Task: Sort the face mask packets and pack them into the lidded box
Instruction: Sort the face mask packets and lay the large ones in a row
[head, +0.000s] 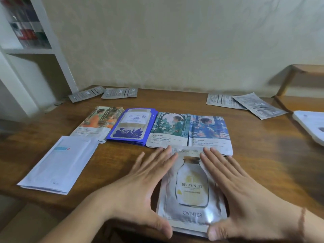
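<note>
A silver packet stack lies at the near table edge between both hands. The left hand and right hand lie flat, fingers straight, pressing its long sides, thumbs at its near corners. Beyond it sit orange, blue, green and blue-window stacks; a white stack lies left.
</note>
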`<state>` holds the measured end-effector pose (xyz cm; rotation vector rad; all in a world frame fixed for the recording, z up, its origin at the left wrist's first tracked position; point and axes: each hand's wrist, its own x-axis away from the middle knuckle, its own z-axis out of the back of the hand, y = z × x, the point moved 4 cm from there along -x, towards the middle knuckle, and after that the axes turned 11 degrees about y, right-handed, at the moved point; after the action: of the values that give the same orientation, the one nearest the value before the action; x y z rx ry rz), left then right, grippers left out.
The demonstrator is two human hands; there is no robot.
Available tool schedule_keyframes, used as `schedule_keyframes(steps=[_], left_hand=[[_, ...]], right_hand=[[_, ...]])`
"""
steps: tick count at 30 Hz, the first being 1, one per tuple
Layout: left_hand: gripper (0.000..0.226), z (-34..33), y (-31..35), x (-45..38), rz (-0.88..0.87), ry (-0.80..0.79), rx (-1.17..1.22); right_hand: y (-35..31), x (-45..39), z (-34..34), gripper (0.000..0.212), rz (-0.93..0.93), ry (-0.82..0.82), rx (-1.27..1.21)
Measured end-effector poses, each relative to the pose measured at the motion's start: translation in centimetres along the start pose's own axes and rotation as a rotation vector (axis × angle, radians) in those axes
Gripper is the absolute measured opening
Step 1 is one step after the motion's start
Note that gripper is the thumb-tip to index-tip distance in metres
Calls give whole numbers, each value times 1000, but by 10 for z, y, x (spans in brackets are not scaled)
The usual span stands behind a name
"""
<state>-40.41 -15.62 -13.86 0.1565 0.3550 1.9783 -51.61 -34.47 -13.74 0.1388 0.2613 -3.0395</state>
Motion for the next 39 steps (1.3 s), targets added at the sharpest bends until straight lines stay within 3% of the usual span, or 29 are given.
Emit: schedule_keyframes(steps=[10,14,16,18,23,26,31,36,39], left_hand=[[132,-11,-12,-6,-28,-70,-36],[115,-5,-30,-4,-36,100,45],[101,27,-39,3,-10,175,147],[97,68,-55,6,107,172,175],[85,134,-174,-16,370,396,-4],[71,154,-263,-22,535,456,-159],[49,171,-394,-31,812,637,-315],[51,158,-450,-55,795,578,-355],[35,151,-461,-69,710,536,-402]], right_hand=[[2,0,-8,134,-6,-28,9],[7,-12,9,74,-69,172,-88],[6,-34,36,78,-65,371,-216],[0,-65,56,94,-108,438,-379],[-21,-192,56,90,-35,352,-328],[-35,-275,40,72,20,237,-216],[-49,-379,13,62,-19,141,-168],[-55,-411,0,58,11,143,-207],[-56,-414,-4,56,51,149,-214]])
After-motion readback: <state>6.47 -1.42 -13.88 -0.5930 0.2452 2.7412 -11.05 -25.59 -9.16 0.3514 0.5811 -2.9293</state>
